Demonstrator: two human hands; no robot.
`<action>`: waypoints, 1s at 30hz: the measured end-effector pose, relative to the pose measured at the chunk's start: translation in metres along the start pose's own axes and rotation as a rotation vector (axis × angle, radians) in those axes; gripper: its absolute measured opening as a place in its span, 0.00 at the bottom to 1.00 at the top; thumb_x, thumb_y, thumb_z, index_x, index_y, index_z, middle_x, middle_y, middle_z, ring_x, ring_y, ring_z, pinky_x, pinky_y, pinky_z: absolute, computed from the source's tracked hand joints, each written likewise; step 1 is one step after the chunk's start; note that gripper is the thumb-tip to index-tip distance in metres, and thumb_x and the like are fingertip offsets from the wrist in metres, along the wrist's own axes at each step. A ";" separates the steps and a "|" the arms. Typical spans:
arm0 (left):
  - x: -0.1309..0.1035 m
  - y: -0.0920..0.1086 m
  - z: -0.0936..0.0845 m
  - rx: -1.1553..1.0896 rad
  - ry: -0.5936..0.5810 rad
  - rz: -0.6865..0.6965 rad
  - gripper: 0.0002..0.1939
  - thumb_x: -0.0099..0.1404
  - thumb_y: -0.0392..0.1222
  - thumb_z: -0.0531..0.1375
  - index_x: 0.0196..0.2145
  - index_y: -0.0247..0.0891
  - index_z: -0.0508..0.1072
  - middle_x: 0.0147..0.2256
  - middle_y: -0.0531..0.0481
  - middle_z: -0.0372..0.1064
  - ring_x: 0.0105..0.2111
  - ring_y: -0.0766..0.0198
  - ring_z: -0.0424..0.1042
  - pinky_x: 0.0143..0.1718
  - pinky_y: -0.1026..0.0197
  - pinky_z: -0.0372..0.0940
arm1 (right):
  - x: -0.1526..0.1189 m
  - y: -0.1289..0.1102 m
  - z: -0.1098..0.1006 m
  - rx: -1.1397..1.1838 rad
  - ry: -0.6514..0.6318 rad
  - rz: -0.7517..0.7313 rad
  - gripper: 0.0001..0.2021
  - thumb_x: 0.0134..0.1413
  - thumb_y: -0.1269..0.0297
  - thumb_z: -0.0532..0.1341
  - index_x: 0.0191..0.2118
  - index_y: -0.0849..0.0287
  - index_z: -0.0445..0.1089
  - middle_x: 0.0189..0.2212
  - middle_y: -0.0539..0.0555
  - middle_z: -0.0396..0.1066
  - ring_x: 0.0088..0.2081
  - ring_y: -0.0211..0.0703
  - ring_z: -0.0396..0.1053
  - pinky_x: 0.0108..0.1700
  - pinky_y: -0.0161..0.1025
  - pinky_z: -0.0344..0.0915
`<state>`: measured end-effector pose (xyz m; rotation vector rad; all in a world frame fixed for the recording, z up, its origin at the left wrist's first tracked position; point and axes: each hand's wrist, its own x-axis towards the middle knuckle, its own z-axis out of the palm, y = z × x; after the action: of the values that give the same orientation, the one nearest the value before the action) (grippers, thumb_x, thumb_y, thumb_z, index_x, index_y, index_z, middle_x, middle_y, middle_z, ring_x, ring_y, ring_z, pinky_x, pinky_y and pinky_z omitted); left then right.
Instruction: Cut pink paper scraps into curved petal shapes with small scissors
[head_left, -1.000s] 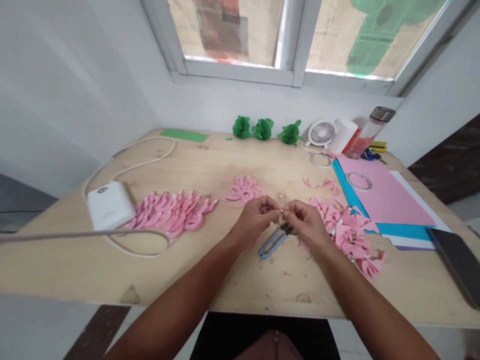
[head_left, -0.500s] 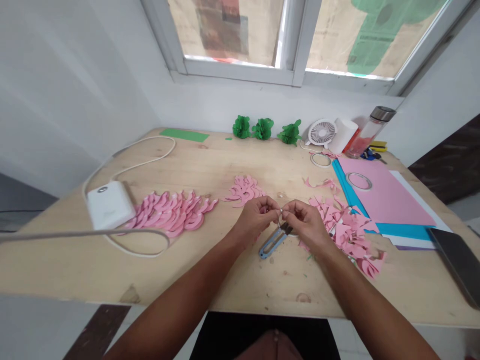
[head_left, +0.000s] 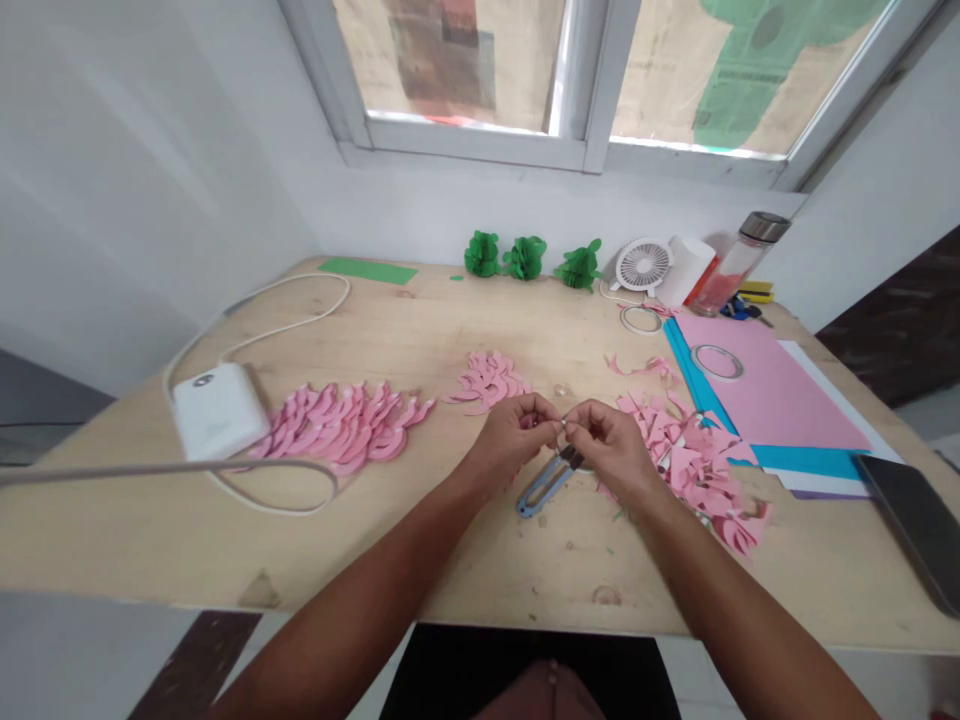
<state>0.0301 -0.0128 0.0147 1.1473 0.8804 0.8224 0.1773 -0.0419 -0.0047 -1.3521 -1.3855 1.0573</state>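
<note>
My left hand and my right hand meet above the middle of the table, fingertips nearly touching. Both are closed in a pinch; a tiny whitish bit shows between them, too small to name. Just beneath lies a tool with a light blue looped handle and a dark upper part, its far end hidden by the hands. Left of and beyond my left hand is a small pile of curled pink paper cutouts. Pink paper scraps are heaped beside my right hand.
Overlapping pink cutouts lie at left beside a white power bank with a cable. Green paper balls, a fan and a bottle stand at the back. Paper sheets and a phone lie right.
Almost nothing differs. Both hands stay pinched together in the same place, and the whole view has shifted very slightly.
</note>
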 end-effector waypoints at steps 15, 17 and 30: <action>-0.002 0.001 -0.005 -0.067 -0.106 -0.023 0.09 0.50 0.39 0.62 0.28 0.34 0.67 0.18 0.57 0.63 0.12 0.79 0.52 0.13 0.72 0.47 | 0.000 -0.011 -0.003 0.308 -0.091 0.138 0.05 0.44 0.65 0.62 0.25 0.61 0.67 0.18 0.47 0.66 0.20 0.31 0.59 0.24 0.30 0.55; -0.002 0.001 -0.005 -0.099 -0.128 -0.019 0.09 0.51 0.39 0.63 0.28 0.34 0.66 0.18 0.56 0.64 0.12 0.79 0.52 0.13 0.72 0.47 | 0.000 -0.010 -0.005 0.339 -0.111 0.140 0.05 0.44 0.66 0.62 0.25 0.61 0.68 0.18 0.47 0.67 0.20 0.31 0.59 0.24 0.31 0.55; -0.001 -0.001 -0.007 -0.181 -0.173 -0.043 0.07 0.51 0.38 0.63 0.26 0.33 0.68 0.19 0.55 0.66 0.12 0.79 0.52 0.13 0.72 0.46 | 0.000 -0.008 -0.004 0.399 -0.123 0.152 0.05 0.44 0.65 0.63 0.27 0.61 0.69 0.18 0.48 0.67 0.20 0.32 0.60 0.25 0.31 0.55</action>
<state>0.0232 -0.0114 0.0122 1.0200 0.6717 0.7399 0.1797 -0.0426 0.0044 -1.1231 -1.0932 1.4522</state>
